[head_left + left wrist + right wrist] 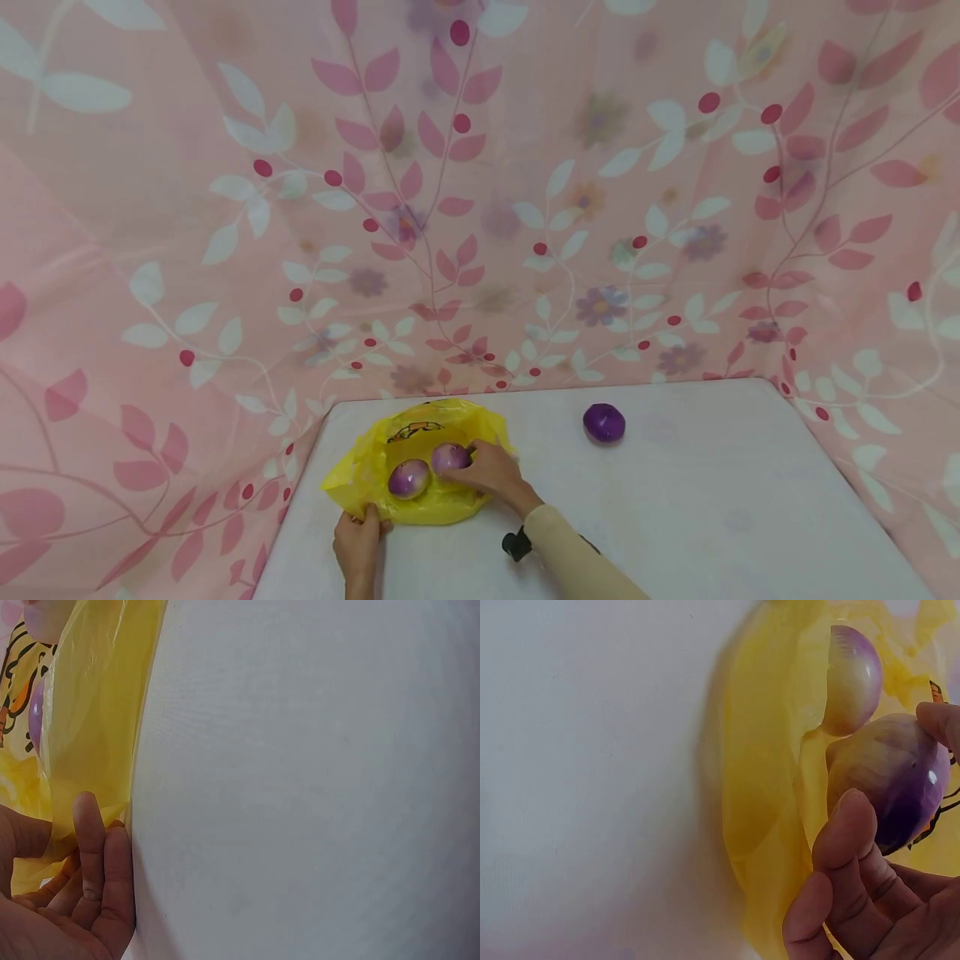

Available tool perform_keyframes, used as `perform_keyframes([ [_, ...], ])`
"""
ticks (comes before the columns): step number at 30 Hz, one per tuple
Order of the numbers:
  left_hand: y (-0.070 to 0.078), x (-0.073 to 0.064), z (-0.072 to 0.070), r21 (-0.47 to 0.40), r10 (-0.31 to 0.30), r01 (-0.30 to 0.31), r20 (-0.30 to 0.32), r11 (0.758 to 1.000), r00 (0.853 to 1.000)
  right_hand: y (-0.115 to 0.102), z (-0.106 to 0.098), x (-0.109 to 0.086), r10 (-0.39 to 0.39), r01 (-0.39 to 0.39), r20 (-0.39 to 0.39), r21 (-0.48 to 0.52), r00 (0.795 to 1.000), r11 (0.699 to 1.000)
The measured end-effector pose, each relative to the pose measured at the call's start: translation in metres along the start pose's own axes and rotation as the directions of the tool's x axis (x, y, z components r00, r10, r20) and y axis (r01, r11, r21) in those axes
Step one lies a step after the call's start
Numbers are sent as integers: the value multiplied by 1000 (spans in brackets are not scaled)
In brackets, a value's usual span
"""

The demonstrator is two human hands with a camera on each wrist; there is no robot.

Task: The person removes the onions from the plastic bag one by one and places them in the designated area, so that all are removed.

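White table [697, 500]: thin, crinkled yellow plastic bag [431, 512] at left. Left hand [356, 540] pinches its near-left edge; right hand [497, 469] pinches the right bulb [448, 457] inside, beside the left bulb [408, 480]—both rounded, glossy, purple-white. Head view only: dark purple bulb [603, 423], far side, right.

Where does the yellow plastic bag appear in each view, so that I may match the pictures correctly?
Head: yellow plastic bag, lower half, mostly left of centre.
Left wrist: yellow plastic bag, along the left side.
Right wrist: yellow plastic bag, right half.
Shared landmark: its black-and-orange print.
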State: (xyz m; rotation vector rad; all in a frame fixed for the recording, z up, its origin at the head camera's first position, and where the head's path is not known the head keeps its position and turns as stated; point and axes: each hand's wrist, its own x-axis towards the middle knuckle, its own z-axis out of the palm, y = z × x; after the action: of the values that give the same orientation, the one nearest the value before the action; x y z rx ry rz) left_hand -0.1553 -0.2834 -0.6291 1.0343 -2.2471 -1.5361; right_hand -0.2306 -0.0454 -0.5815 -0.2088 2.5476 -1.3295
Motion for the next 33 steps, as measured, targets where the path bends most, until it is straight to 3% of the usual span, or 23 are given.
perform_keyframes([
  [18,1,-1,0,3,-9,9,11,1000,1000,-1,-20,-13,-55,56,32,-22,998,998],
  [33,3,-2,1,4,-32,32,-1,999,999,-7,-35,-22,-95,94,-6,-97,995,991],
])
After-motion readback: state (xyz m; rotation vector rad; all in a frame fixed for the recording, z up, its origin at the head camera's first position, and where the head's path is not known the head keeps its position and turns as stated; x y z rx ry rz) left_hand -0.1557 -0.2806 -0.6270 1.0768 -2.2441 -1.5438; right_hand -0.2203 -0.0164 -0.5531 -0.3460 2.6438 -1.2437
